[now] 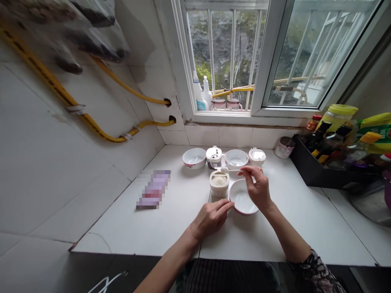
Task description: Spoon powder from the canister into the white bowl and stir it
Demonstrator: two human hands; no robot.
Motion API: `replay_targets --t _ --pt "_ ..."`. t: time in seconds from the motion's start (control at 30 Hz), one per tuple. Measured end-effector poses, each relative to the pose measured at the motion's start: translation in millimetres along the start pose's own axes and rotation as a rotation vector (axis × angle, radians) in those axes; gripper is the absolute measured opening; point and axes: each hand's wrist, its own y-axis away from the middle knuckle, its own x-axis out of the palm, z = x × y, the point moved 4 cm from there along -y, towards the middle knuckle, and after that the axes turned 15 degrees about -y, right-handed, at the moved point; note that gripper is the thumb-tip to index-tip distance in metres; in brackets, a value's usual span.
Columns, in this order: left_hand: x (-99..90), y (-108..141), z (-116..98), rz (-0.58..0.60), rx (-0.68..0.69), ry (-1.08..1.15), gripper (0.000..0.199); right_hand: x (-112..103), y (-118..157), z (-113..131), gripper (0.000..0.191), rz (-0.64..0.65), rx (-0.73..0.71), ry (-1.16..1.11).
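My right hand [257, 188] pinches the handle of a small white spoon [233, 170], whose bowl is over the far rim of an open seasoning jar [219, 188]. Pale granular stuff fills that jar near its top. Just right of it stands a white bowl [243, 198] with a pink rim, partly hidden by my right hand. With thumb and fingers closed on its near left rim, my left hand [214, 216] grips this bowl. Farther back are a second bowl [236, 158], a third bowl [194, 158] and two lidded jars, one dark-bodied [214, 156] and one white [257, 156].
A pixelated purple packet-like item [153, 190] lies on the white counter [180, 228] to the left. On the right, a black box [317, 171] holds several bottles, beside a small jar [284, 147]. A yellow hose [61, 89] runs along the left wall; the window [259, 112] is behind.
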Motion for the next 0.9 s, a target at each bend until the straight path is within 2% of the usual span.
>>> replay_targets --t 0.07,0.1,0.2,0.27,0.37,0.43,0.5,0.57,0.67,0.77,0.9 --pt "1.0 0 0 0.007 -0.007 -0.002 0.036 9 4 8 0.019 0.126 -0.198 0.152" --pt "1.3 0 0 0.009 -0.008 -0.001 0.036 11 6 10 0.021 0.171 -0.253 0.197" --pt "1.1 0 0 0.002 -0.006 0.005 0.035 10 9 9 0.021 0.163 -0.252 0.219" --pt "0.1 0 0 -0.003 -0.003 0.009 0.035 6 9 4 0.017 0.085 -0.137 0.150" --pt "-1.5 -1 0 -0.003 0.000 0.008 0.035 -3 8 -9 0.016 -0.033 0.171 -0.071" --pt "-2.1 -1 0 0.005 0.003 0.005 0.035 -12 8 -19 0.019 -0.068 0.359 -0.206" --pt "-2.1 -1 0 0.016 0.005 0.006 0.035 -24 6 -24 0.020 -0.061 0.454 -0.254" --pt "-2.0 0 0 0.020 0.009 0.010 0.036 -35 4 -27 0.018 0.003 0.474 -0.217" --pt "-1.9 1 0 0.016 0.013 0.009 0.037 -43 2 -28 0.014 0.180 0.378 0.017" --pt "-2.2 2 0 0.024 0.010 0.003 0.038 -37 6 -27 0.017 0.315 0.223 0.263" --pt "-2.6 2 1 0.041 0.003 0.001 0.039 -22 14 -23 0.023 0.519 0.148 0.259"
